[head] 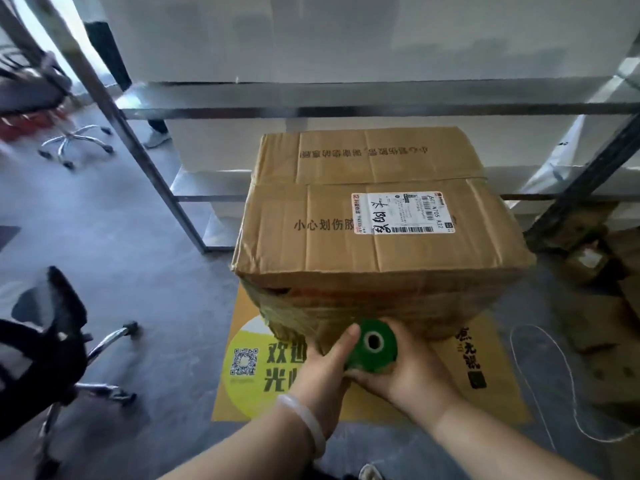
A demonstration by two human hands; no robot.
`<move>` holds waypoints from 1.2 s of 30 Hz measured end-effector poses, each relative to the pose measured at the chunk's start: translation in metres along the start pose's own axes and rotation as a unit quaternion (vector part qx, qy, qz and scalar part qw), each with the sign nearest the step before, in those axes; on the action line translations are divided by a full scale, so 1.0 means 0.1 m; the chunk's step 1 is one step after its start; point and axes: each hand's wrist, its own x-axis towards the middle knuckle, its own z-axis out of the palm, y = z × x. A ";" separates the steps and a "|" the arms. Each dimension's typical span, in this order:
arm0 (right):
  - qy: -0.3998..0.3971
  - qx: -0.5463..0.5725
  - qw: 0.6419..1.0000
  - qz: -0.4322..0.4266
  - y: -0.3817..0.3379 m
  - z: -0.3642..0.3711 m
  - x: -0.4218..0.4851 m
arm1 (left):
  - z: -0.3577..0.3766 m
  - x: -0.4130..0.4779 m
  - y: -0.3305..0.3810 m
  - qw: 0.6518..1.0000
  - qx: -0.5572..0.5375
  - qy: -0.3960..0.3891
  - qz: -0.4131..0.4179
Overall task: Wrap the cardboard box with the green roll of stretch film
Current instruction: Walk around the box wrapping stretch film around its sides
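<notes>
Clasping the green roll of stretch film [365, 356], we curl our left grip [325, 372] and right grip [414, 372] round its sides, holding it against the near lower face of the brown cardboard box [374, 244], which stands on a yellow printed floor mat [498, 400].

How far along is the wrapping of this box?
Partway. Greenish film already bands the lower near side of the cardboard box. The left hand and right hand both grip the green roll at that side. The top, with its shipping label, looks bare and is left to wrap.
</notes>
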 end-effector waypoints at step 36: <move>-0.171 -0.139 0.968 -0.124 0.55 -0.96 0.15 | 1.07 0.21 -0.63 0.971 -0.165 0.141 0.103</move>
